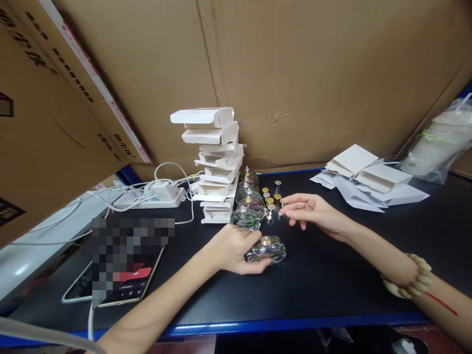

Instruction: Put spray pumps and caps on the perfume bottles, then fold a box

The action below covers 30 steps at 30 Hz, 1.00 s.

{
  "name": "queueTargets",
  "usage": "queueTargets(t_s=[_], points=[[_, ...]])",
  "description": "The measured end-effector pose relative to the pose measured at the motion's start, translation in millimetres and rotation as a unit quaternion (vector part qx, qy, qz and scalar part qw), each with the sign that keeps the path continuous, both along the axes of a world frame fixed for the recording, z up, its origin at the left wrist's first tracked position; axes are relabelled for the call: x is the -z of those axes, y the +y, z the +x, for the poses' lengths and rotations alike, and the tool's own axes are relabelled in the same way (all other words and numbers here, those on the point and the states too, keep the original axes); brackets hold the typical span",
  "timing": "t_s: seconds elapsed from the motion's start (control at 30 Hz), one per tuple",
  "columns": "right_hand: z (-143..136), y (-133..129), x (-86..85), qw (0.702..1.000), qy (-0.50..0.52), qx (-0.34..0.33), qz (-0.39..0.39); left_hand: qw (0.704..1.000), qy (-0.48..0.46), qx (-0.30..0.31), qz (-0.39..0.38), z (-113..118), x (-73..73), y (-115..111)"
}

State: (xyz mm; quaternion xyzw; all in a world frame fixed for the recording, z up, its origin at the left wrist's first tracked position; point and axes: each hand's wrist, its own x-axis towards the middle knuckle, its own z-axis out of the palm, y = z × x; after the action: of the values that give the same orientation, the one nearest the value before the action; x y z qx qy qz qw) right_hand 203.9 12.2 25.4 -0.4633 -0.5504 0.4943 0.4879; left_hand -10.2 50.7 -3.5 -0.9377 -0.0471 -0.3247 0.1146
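My left hand [236, 249] is closed around a clear glass perfume bottle [271, 253] with a gold-coloured spray neck, held upright on the dark table. To its right, my right hand [317, 212] pinches a small silver cap [282, 204] between thumb and fingertips. Loose gold caps [270, 200] and silver caps [271, 208] stand close to those fingertips. Behind my left hand, a row of similar glass bottles [246, 216] runs away from me, their spray necks bare.
A tall stack of white boxes [219, 174] stands left of the bottle row. Folded white cartons [368, 174] lie at the right, near a bagged drink cup [429, 147]. A power strip [158, 195] with cables and a phone [142, 280] are on the left. Cardboard [295, 73] walls the back.
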Motion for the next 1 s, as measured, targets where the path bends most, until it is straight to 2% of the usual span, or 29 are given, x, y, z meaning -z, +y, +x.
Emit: queueTargets(t_s=[0.27,0.57,0.7,0.8,0.9,1.0], points=[[-1,4,0.7,0.994,-0.067,0.079,0.017,1.000,-0.018,0.001,-0.004,1,0.8,0],[-3,4,2.6,0.989,-0.106,0.082,0.062,0.999,-0.028,-0.010,0.010,1,3.4,1],[-3,4,1.7,0.985,-0.113,0.095,0.092,0.999,-0.047,-0.021,-0.008,2,5.4,2],[-7,2,3.5,0.973,-0.115,0.112,0.166,0.998,-0.060,-0.009,-0.034,3,8.4,3],[-18,-8,1.3,0.938,-0.143,0.109,0.295,0.996,-0.072,0.015,-0.048,4,10.1,5],[-35,-31,-11.2,0.898,-0.151,0.048,0.410,0.998,-0.048,0.010,-0.040,4,7.8,6]])
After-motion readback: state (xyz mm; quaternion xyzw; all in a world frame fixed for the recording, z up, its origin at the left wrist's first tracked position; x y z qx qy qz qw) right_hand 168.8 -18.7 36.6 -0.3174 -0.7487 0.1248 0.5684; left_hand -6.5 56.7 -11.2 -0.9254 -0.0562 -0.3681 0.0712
